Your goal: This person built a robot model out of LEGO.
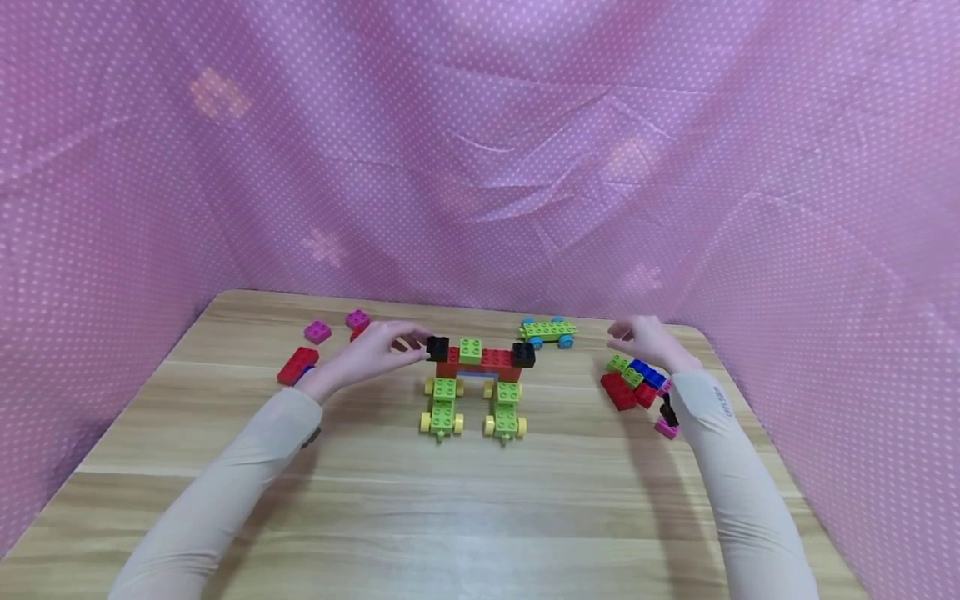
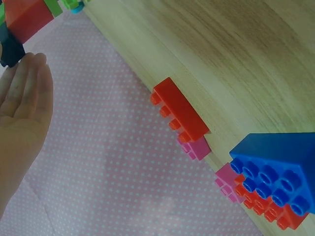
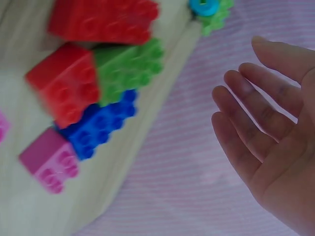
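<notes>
Two pink bricks (image 1: pixel 317 332) at the table's (image 1: pixel 480 533) left, red brick (image 1: pixel 297 365) nearer the person. Blue brick (image 2: pixel 278 143) shows best in the left wrist view; most of it is hidden from the head.

Left hand (image 1: pixel 375 348) next, at the build's left end. Fingers straight and close together, tips at the left black brick (image 1: pixel 437 348). Pinching or only touching: can't tell, thumb contact isn't clear.

Build (image 1: pixel 489 362) stands mid-table: two lime bases (image 1: pixel 442 408) on yellow wheels, side by side with a gap, red span bridging their far ends, lime brick (image 1: pixel 470 350) on top near the middle. Right black brick (image 1: pixel 523 355) caps the other end, no hand on it. Both black ends overhang outward.

Handling, my read: hard plastic, light, stiff, smooth. Bricks tough; stud joints are the weak spot, and wheels may let the bases roll or twist apart. Hold low on both red uprights, not by the black ends. For one black brick, pinch opposite side walls.

Lime cart (image 1: pixel 548 330), blue wheels, sits behind right of the build.

Right hand (image 1: pixel 647 342) is beside the right pile: fingers slightly bent, a bit apart, holding nothing. Pile has red (image 1: pixel 618 391), lime, blue and pink bricks, partly behind the sleeve (image 1: pixel 738 492).
</notes>
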Demonstrator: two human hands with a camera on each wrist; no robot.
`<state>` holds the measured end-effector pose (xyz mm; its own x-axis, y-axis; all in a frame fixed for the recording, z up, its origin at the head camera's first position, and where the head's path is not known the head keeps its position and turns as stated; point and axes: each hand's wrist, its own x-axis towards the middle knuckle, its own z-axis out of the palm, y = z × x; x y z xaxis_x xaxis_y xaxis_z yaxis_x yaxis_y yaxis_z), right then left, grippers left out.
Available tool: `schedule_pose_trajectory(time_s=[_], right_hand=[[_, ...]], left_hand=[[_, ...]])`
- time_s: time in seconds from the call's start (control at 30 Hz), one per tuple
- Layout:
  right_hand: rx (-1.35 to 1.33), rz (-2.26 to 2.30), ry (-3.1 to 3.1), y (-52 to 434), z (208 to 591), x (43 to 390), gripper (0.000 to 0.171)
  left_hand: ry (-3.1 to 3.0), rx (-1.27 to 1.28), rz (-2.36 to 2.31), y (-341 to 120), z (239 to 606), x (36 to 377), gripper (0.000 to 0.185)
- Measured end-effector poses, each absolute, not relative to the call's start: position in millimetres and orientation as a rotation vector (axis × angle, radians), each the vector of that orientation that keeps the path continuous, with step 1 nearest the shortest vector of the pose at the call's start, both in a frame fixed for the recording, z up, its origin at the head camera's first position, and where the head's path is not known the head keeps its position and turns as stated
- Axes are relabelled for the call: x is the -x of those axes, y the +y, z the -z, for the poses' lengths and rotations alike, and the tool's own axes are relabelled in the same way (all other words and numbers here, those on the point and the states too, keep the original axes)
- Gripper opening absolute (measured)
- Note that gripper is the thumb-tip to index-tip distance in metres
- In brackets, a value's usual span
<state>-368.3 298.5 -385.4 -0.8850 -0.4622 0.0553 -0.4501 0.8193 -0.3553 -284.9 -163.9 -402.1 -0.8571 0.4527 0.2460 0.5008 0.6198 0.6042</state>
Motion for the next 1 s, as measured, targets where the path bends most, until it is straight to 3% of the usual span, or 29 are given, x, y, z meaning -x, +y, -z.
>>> schedule_pose_trajectory(time_s=[0.37,1.0], right_hand=[[0.674,0.510,2.903,311.1,412.2,376.5,0.030],[0.677,0.568,2.853,297.5,417.9,379.1,0.031]], left_hand=[[-2.756,0.821,1.071,-164.2,402.0,284.5,0.036],[-2.761,0.813,1.076,-163.2,402.3,284.6,0.034]])
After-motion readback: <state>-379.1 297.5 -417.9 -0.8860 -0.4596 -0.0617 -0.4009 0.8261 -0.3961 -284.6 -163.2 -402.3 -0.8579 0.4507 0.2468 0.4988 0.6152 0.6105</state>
